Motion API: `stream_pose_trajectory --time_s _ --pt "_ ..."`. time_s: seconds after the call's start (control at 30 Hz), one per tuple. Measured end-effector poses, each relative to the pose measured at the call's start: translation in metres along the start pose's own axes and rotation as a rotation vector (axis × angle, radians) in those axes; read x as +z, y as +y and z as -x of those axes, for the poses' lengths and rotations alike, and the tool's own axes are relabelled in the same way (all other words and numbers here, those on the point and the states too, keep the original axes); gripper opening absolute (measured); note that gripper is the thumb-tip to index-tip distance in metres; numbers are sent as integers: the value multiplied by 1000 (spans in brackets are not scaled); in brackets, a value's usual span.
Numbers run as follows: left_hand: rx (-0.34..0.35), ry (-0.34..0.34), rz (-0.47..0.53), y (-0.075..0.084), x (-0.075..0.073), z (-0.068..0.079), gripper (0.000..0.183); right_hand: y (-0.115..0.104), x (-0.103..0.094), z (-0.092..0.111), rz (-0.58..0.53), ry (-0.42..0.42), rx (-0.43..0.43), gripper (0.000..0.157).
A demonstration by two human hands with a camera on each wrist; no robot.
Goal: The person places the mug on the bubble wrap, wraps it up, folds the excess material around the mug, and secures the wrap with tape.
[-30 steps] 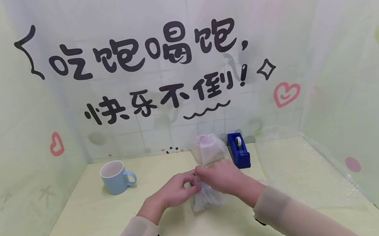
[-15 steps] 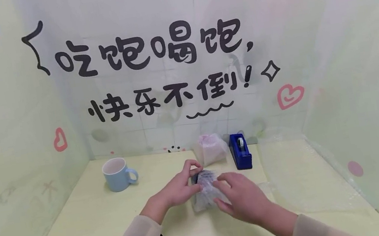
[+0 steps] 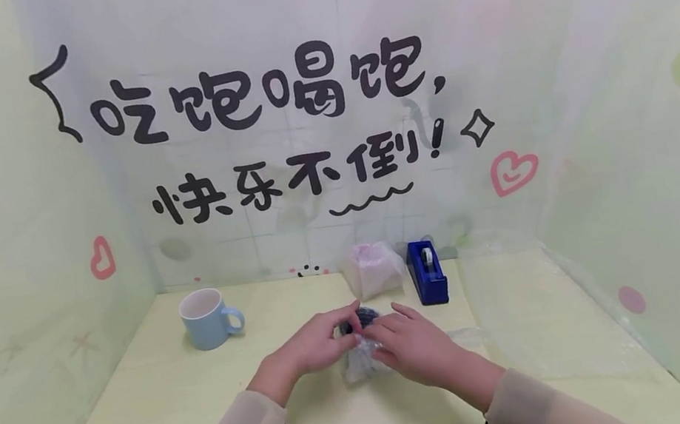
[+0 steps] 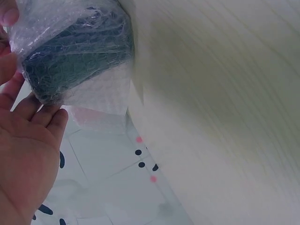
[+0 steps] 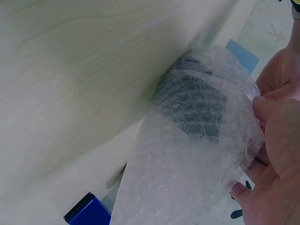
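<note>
In the head view a dark blue-green object (image 3: 367,315) wrapped in bubble wrap (image 3: 358,366) stands on the table between the hands. My left hand (image 3: 319,341) holds the bundle at its upper left, fingers curled at the edge. In the left wrist view the dark object (image 4: 77,61) shows through the bubbles; its exact kind is unclear. My right hand (image 3: 418,345) pinches the bubble wrap near the top. In the right wrist view a loose length of bubble wrap (image 5: 173,173) spreads out from the bundle, close to my right hand (image 5: 276,164).
A light blue mug (image 3: 206,321) stands at the left. Behind the bundle sits a pinkish wrapped bundle (image 3: 374,268), beside a blue tape dispenser (image 3: 428,274). A bubble wrap sheet (image 3: 546,312) lies on the right. Printed curtain walls enclose the table.
My right hand drew back to the right off the bundle with its fingers apart, then came back in to the wrap. The left hand has stayed at the bundle's left side.
</note>
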State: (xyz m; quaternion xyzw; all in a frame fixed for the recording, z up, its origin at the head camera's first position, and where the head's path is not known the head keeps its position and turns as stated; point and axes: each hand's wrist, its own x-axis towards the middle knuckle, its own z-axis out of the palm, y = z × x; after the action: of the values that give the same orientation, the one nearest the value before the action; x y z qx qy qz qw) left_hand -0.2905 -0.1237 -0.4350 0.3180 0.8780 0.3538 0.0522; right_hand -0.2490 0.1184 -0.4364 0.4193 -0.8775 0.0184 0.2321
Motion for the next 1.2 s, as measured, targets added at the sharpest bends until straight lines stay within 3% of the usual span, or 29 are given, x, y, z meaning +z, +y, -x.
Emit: stream_pose_trajectory --time_s 0.17,0.37,0.47,0.6,0.77,0.93,1.2 --pt "61 -16 -44 -1 -3 0 14 -2 -1 -6 -73 -55 51 27" --pt "7 -43 -17 -3 -4 1 15 -4 1 -13 -73 -64 60 18" --pt "36 -54 -23 -2 -4 2 26 -4 1 -15 -57 -51 50 15" --pt "67 -58 -44 -1 -6 0 24 -2 1 -16 -58 -61 53 14" --pt "19 -86 -47 3 -9 -3 15 0 0 -16 -96 -96 75 14" --pt "21 -93 -90 7 -9 -4 12 1 -2 -16 -107 -125 84 16" --pt "38 -59 -117 4 -2 -2 24 2 -7 -16 -195 -191 111 19"
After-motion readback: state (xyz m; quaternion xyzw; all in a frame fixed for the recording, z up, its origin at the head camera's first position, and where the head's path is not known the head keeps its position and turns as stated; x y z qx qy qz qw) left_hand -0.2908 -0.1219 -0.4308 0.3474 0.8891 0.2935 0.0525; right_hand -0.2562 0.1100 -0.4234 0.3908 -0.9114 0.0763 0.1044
